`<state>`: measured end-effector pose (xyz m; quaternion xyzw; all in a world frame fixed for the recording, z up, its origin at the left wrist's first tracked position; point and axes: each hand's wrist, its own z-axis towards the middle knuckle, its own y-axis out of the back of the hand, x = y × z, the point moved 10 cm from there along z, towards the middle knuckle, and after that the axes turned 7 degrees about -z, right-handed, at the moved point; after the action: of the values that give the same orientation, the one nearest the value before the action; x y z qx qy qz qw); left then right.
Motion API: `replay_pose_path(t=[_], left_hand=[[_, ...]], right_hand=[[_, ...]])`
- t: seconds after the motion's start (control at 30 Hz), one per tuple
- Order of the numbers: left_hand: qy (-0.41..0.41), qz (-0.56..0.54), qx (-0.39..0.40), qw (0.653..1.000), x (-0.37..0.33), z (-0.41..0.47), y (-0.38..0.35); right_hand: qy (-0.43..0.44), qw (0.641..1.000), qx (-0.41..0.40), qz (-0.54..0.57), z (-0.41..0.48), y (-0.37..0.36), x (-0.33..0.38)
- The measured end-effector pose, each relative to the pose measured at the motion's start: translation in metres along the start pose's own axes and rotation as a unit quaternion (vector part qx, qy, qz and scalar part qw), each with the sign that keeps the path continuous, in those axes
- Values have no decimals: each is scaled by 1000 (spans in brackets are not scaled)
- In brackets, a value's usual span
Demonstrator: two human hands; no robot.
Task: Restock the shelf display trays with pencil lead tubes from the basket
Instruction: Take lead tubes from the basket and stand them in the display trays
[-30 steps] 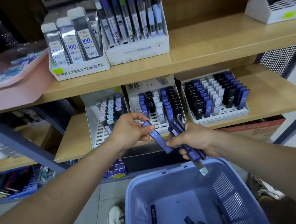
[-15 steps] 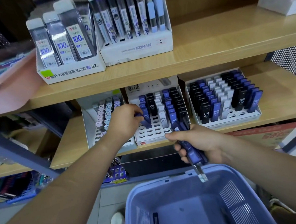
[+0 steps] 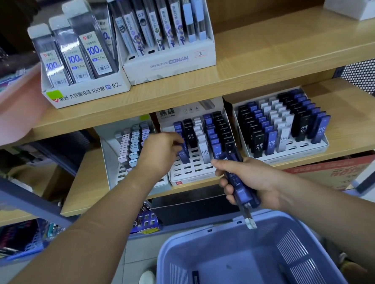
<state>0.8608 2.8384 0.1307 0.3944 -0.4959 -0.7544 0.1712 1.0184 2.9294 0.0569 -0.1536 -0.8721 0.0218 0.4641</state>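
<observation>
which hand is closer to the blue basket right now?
Right. The right hand, gripping a bundle of tubes, is just above the basket rim; the left hand is up at the middle tray, pinching a blue tube.

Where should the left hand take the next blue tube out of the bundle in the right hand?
Once the left hand frees its blue tube, probably pinch the bundle at its upper ends, which stick out above the right hand's thumb. Come from the left and above: fingers wrap its middle, and its lower ends hang over the basket.
</observation>
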Motion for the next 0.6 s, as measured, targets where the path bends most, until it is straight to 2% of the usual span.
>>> replay_pose_path(t=[0.13,0.23,0.27,0.33,0.4,0.43,0.47,0.6], left_hand=[[-30,25,12,999,-9,1,-5],[-23,51,23,998,-21,-1,1],[-13,30,14,999,-28,-3,9],[41,-126,34,991,-47,-13,20],[122,-303,148,933,-72,-37,5],[132,-321,205,915,-85,-50,-5],[125,-313,237,911,-95,-59,-13],[88,-261,213,937,-103,-65,-20]], right_hand=[[10,999,-8,41,1,2,6],[18,997,-20,72,1,4,10],[23,996,-25,83,0,4,11],[39,992,-41,109,1,8,16],[56,988,-62,127,0,12,20],[63,987,-71,130,0,14,21],[70,986,-78,131,0,15,22],[74,983,-110,124,-2,20,21]])
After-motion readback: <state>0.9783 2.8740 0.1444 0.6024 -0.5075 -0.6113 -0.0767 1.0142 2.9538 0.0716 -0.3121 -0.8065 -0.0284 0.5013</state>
